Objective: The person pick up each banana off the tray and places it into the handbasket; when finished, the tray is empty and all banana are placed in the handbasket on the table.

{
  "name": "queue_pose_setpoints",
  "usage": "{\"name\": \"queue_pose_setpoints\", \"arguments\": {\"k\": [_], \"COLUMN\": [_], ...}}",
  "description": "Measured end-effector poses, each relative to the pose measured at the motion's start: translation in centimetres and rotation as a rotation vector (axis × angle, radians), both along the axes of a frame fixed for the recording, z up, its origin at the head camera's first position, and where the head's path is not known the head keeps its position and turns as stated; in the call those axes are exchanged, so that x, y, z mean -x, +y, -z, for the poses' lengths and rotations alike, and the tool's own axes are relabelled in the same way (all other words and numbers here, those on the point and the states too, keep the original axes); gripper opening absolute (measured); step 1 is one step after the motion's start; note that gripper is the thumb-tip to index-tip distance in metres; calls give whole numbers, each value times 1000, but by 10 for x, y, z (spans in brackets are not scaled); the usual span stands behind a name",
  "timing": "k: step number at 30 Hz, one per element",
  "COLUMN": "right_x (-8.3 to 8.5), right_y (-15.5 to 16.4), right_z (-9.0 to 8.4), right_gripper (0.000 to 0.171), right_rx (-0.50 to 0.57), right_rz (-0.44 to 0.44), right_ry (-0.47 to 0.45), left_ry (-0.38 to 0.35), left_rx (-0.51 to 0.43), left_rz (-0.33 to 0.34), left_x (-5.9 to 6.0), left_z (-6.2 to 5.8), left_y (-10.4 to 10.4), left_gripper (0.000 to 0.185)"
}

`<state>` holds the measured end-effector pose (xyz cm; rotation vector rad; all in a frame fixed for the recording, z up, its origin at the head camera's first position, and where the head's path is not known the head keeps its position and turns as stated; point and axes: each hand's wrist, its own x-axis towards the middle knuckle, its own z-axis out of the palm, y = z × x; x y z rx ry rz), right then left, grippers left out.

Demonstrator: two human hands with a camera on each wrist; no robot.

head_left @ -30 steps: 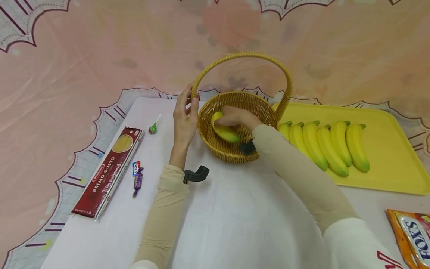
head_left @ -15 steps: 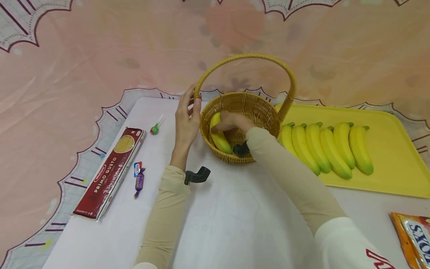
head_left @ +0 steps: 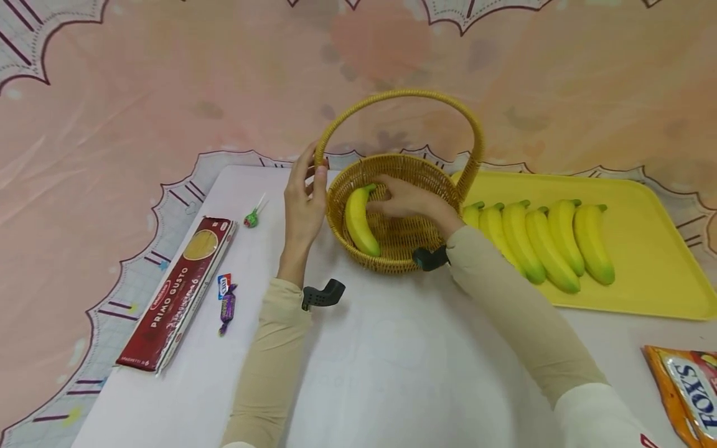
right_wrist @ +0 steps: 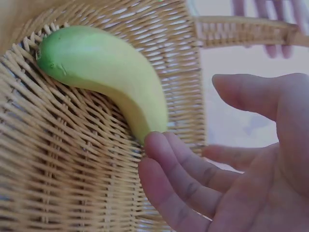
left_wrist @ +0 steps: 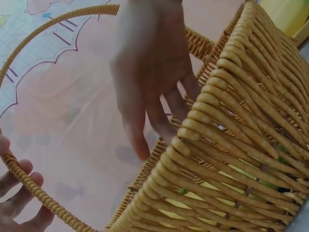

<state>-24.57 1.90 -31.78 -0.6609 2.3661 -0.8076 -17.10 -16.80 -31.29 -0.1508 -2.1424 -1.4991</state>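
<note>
banana [head_left: 358, 221] lies in the basket [head_left: 417, 260], light, smooth, likely firm; best held around its middle. right hand [head_left: 411, 202] rests loose beside it. left hand [head_left: 302, 202] holds the basket handle [head_left: 330, 134].

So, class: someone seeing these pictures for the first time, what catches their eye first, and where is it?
The wicker basket at the table's middle, with one banana lying inside. The right hand rests open in the basket beside it, while the left hand holds the basket's handle. To the right, five bananas line a yellow tray.
</note>
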Motion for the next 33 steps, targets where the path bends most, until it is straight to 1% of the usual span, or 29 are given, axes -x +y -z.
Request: {"name": "queue_pose_setpoints", "arguments": {"k": [3,5,11,14,16,20,23,26,28,31,33], "right_x": [-9,-14,-33,-42,-47,-55,-60,-67,-70,-72,-71], "right_y": [14,23,52,69,82,109,128,147,161,182,198], "right_z": [0,1,8,11,15,22,26,29,32,37,42], "right_gripper": [62,54,36,32,31,34,35,35,35,34,34], "right_rx": [42,80,196,254,288,329,354,376,385,385,362], "right_rz": [23,44,137,192,235,318,387,477,536,621,675], "right_ry": [59,96,268,312,314,322,355,400,430,475,512], "left_ry": [12,17,14,24,27,46,61,68,58,46,31], "left_rx": [3,6,13,12,11,12,19,24,11,-2,-2], "left_rz": [3,5,-5,-3,-4,-14,-22,-22,-12,-4,-5], "left_x": [-7,-8,-10,-9,-8,2,10,12,9,0,-6], "left_z": [-9,-11,-12,-10,-9,5,17,21,17,5,-3], "left_y": [4,4,5,5,5,0,-5,-5,-3,2,6], "left_gripper": [40,40,40,40,40,41,41,40,41,42,42]}}
